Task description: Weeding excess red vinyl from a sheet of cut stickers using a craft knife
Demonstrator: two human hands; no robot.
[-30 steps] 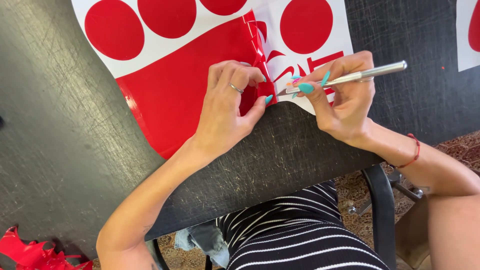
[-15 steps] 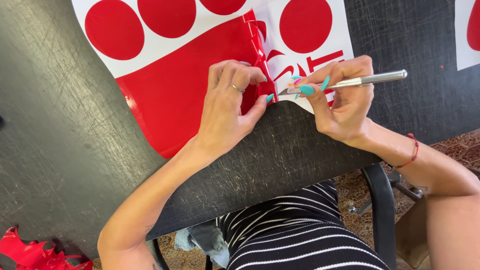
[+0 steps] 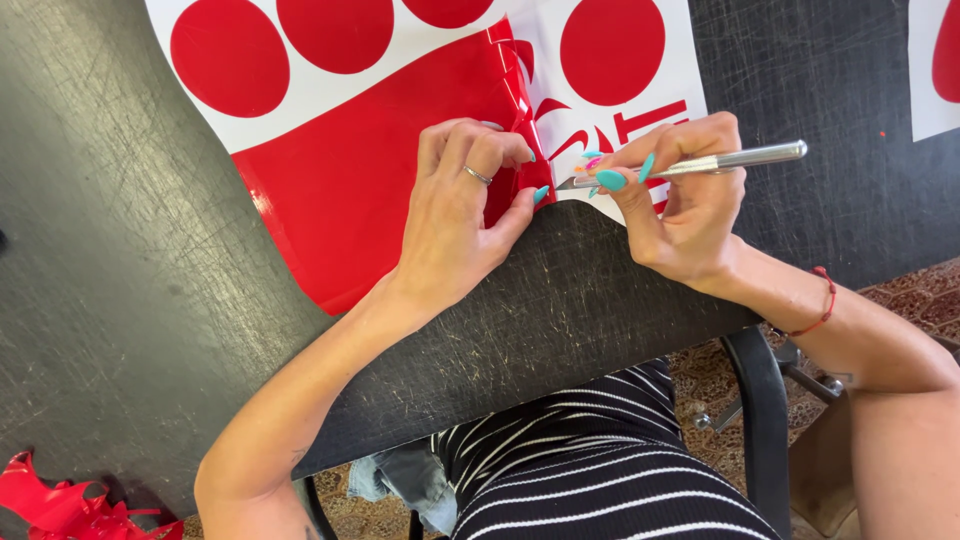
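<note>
A white backing sheet (image 3: 640,110) with red vinyl circles and shapes lies on a scratched black table (image 3: 120,280). A loose flap of red vinyl (image 3: 340,190) is peeled back and folded over it. My left hand (image 3: 460,210) pinches the crumpled edge of that flap, with a ring on one finger. My right hand (image 3: 680,210) holds a slim silver craft knife (image 3: 700,163), and its tip touches the sheet beside the peeled edge, right of my left fingertips.
Red vinyl scraps (image 3: 60,505) lie at the table's lower left corner. Another white sheet with a red shape (image 3: 935,60) sits at the far right. A black chair arm (image 3: 765,430) and patterned floor show below the table's edge.
The knife handle has tilted slightly lower in my right hand. Both hands stay in nearly the same place.
</note>
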